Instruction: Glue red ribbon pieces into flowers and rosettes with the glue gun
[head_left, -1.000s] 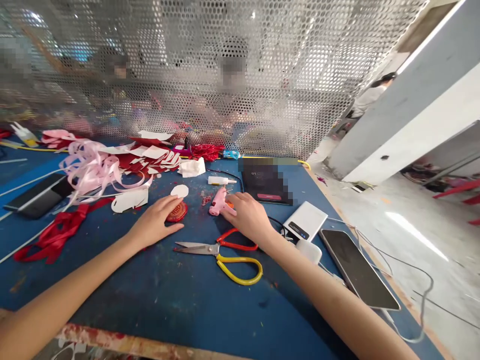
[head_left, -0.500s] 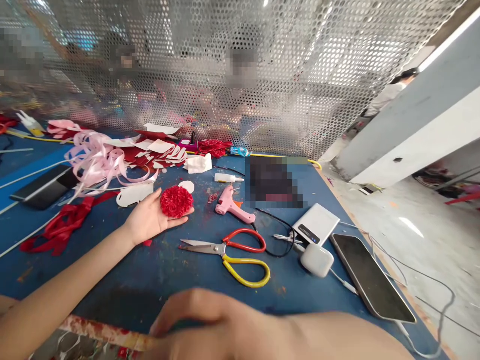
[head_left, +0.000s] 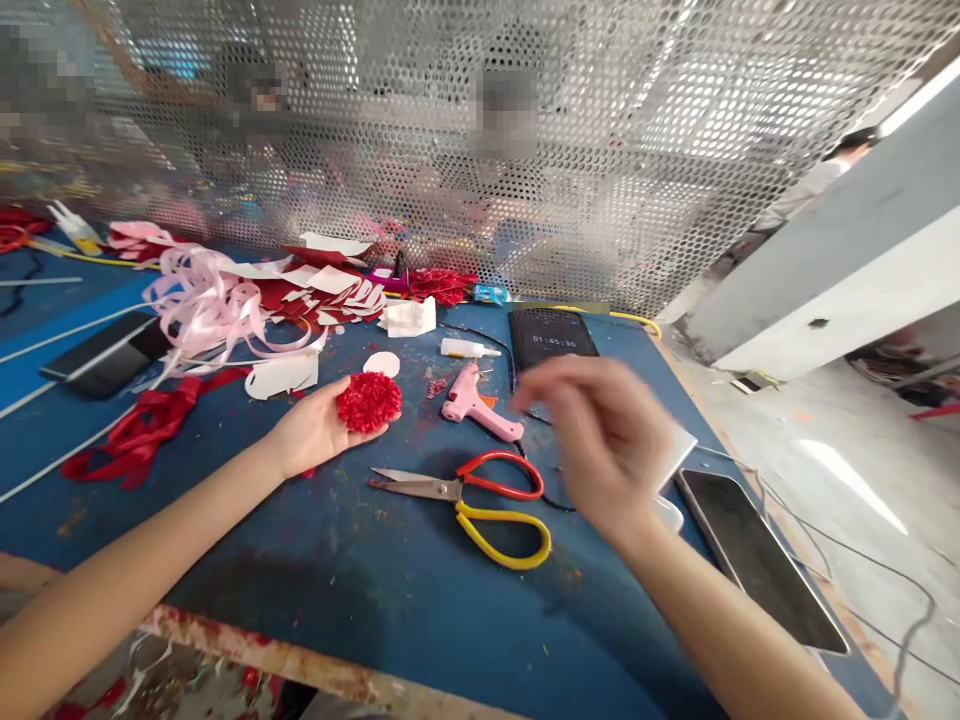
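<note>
A fluffy red pom-pom [head_left: 369, 402] rests in my left hand [head_left: 311, 432], its fingers beneath and the thumb at its side. Just behind it on the table lies a white round disc [head_left: 382, 364]. My right hand [head_left: 600, 430] is raised over the table, right of the pink glue gun [head_left: 480, 403]. Its fingers look bent but are smeared by motion, so what they hold, if anything, does not show. Scissors [head_left: 469, 500] with one red and one yellow handle lie between my hands. A small white bottle [head_left: 469, 348] lies behind the glue gun.
Pink ribbon [head_left: 217, 310], red ribbon [head_left: 146, 430] and scraps of red and white material [head_left: 322, 290] cover the left back. A phone [head_left: 757, 550] lies at the right edge, another dark phone [head_left: 105, 352] at left. A perforated metal screen [head_left: 420, 130] stands behind the table.
My right hand has moved up and away from the near edge to above the table's right side. My left hand's fingers have curled more around the pom-pom. The view has shifted slightly.
</note>
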